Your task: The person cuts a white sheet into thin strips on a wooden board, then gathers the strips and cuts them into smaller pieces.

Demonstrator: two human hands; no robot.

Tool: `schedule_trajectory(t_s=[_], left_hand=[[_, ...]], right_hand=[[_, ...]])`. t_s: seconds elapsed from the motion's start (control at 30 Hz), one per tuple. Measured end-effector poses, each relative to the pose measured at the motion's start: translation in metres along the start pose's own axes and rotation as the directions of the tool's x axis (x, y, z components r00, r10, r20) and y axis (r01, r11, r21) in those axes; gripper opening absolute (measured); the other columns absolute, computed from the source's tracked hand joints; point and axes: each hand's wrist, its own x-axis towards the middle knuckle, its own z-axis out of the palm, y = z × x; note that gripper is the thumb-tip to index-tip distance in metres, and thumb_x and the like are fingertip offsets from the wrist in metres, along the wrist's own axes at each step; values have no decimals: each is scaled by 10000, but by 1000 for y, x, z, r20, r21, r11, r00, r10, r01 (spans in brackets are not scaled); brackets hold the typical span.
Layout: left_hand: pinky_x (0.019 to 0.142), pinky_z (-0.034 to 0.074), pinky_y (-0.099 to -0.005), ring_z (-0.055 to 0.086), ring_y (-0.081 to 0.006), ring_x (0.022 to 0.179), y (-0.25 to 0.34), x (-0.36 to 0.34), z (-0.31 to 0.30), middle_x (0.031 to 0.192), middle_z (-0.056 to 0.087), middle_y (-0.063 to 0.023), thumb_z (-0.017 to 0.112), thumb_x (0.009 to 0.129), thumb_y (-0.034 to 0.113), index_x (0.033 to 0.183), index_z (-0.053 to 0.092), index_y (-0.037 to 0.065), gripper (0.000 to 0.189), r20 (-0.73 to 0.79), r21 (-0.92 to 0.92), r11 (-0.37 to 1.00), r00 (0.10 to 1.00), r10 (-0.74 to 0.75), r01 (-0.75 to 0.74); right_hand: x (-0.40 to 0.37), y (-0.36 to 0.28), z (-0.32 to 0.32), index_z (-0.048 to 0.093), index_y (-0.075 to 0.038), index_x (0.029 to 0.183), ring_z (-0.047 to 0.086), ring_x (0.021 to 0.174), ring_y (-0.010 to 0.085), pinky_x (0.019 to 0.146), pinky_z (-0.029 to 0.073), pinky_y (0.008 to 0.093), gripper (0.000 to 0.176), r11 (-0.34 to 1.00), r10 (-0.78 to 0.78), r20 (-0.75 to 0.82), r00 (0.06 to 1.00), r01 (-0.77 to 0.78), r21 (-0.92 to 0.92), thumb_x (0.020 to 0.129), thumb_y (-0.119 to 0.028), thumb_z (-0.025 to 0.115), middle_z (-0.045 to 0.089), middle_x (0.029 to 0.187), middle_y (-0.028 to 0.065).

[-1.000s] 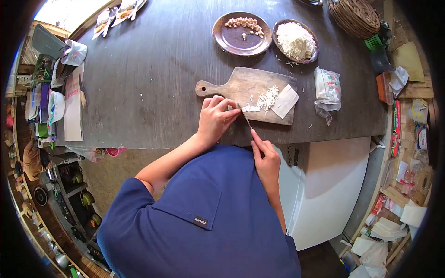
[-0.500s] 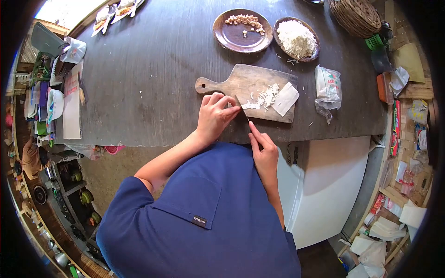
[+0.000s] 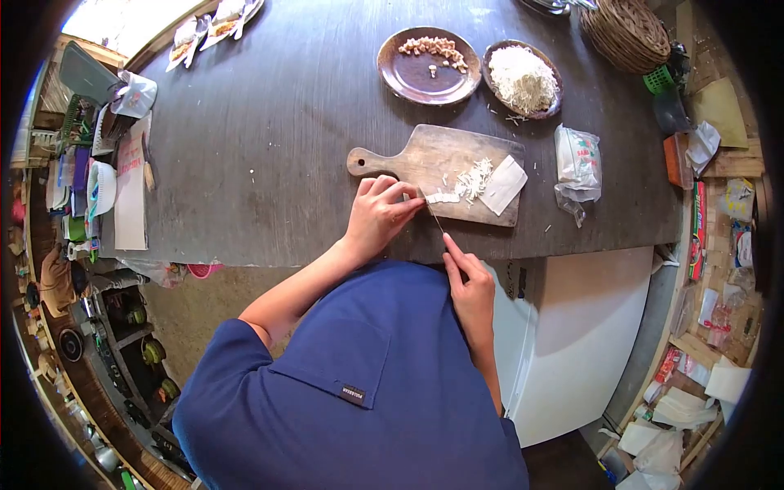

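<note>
A wooden cutting board [image 3: 425,155] with a handle lies on the dark table [image 3: 278,122]. On it are thin white strips [image 3: 469,180] of cut food and a flat white slab [image 3: 504,184]. My left hand [image 3: 377,214] presses a white piece [image 3: 442,198] against the board with curled fingers. My right hand [image 3: 469,286] grips a knife [image 3: 433,216], its forefinger laid along the spine. The blade stands right beside my left fingertips at the white piece.
Behind the board stand a brown plate [image 3: 429,65] with diced bits and a bowl [image 3: 523,77] of white shreds. A plastic bag [image 3: 576,159] lies to the right, a woven basket [image 3: 627,28] at the far right corner. Papers and clutter [image 3: 122,163] line the table's left side.
The knife has stayed at the white piece, shifting only slightly with small cuts. Both hands keep their grip. The view has drifted a little.
</note>
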Motion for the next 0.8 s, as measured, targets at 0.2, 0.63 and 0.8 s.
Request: schedule_trajectory(t_s=[0.2,0.63,0.8], left_hand=[[901,456,-385,638,-195,1020,2,1,-2,1030,728,79,856,820,190,992,838,224,177,24,-47,997,998,-58,59],[916,456,-393,634,-204,1014,-1,3,1,989,722,73,869,811,236,932,857,243,121,19,-74,990,993,-119,120],[911,452,-390,633,-192,1008,0,2,-1,969,716,76,871,815,262,917,858,237,106,-6,-92,979,983,-183,182]], right_hand=[[7,4,4,731,-252,1415,641,723,220,731,526,363,396,999,18,21,1000,-19,28,1027,-171,730,690,875,104],[11,3,5,749,-251,1389,640,716,234,739,527,363,373,999,38,33,999,-39,28,1024,-177,734,678,862,112],[4,0,-1,749,-250,1388,645,723,240,741,526,359,363,999,22,31,999,-23,27,1030,-195,729,682,867,108]])
